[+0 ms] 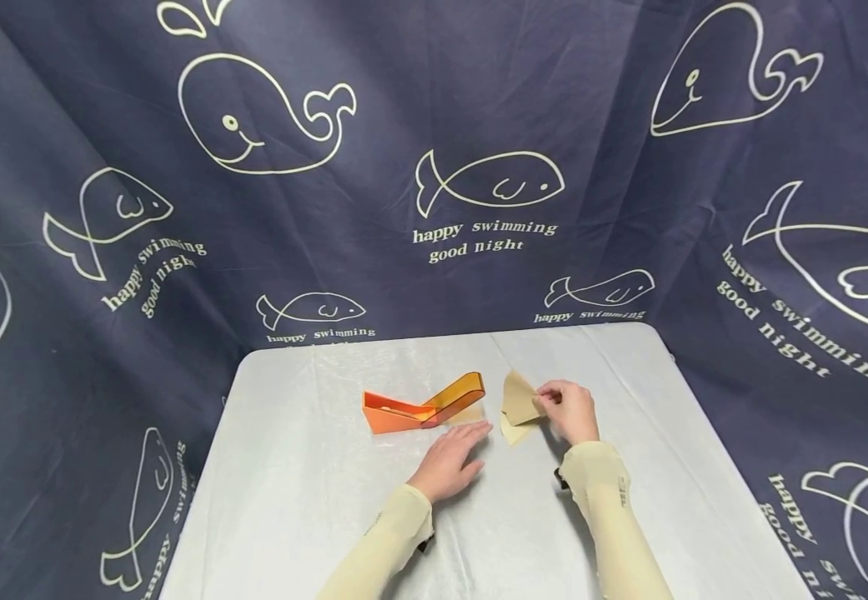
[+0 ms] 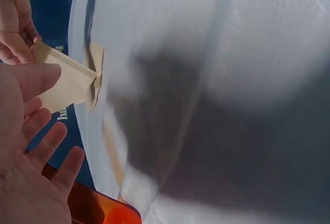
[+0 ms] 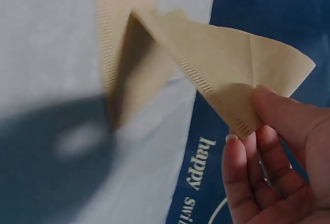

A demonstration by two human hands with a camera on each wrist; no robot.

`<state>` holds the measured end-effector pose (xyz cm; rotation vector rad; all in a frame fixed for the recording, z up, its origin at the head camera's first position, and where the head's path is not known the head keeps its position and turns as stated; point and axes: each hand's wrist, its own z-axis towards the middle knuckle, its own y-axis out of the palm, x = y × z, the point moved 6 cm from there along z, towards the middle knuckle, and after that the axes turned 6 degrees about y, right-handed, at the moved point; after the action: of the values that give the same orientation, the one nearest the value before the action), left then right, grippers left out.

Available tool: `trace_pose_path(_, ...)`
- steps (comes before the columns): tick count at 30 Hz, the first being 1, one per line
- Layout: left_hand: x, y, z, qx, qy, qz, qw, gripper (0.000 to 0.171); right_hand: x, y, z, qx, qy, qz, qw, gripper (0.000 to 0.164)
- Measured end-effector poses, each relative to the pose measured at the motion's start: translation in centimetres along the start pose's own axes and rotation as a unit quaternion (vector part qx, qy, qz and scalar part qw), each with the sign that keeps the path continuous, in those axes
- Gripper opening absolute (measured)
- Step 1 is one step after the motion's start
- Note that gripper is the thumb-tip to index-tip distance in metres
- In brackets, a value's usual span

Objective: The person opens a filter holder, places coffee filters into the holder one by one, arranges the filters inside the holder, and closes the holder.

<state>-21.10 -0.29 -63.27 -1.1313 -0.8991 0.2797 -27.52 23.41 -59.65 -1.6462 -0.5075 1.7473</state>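
Note:
My right hand (image 1: 570, 412) pinches a brown paper coffee filter (image 3: 221, 53) by its corner between thumb and fingers, raised above the table. Below it, touching or very close, lies a second coffee filter (image 3: 117, 43), showing a crimped seam. My left hand (image 1: 444, 464) hovers palm down with its fingers loosely extended, holding nothing. Just beyond that hand sits an orange box (image 1: 396, 422) with its transparent amber lid (image 1: 458, 398) swung up to the right. What the box contains is hard to make out.
A white cloth covers the table (image 1: 283, 500). Dark blue curtains (image 1: 373, 250) printed with whales and fish hang behind it and along both sides.

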Motion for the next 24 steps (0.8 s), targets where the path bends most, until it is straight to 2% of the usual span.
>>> trace_pose_path(7,0.2,-1.9,0.0,0.059,0.026,-0.030,0.9975,0.059,-1.8,-1.2,0.0,-0.017,-0.015,0.006,1.000,0.006)
trace_pose_path(14,0.5,-4.1,-0.1,0.122,0.051,-0.035,0.9907,0.052,-4.4,-3.3,-0.1,0.006,-0.065,0.045,0.997,0.008)
trace_pose_path(24,-0.5,-6.2,-0.4,0.180,0.028,-0.071,0.9808,0.050,-7.7,-5.1,-0.1,0.016,-0.101,0.070,0.992,0.007)
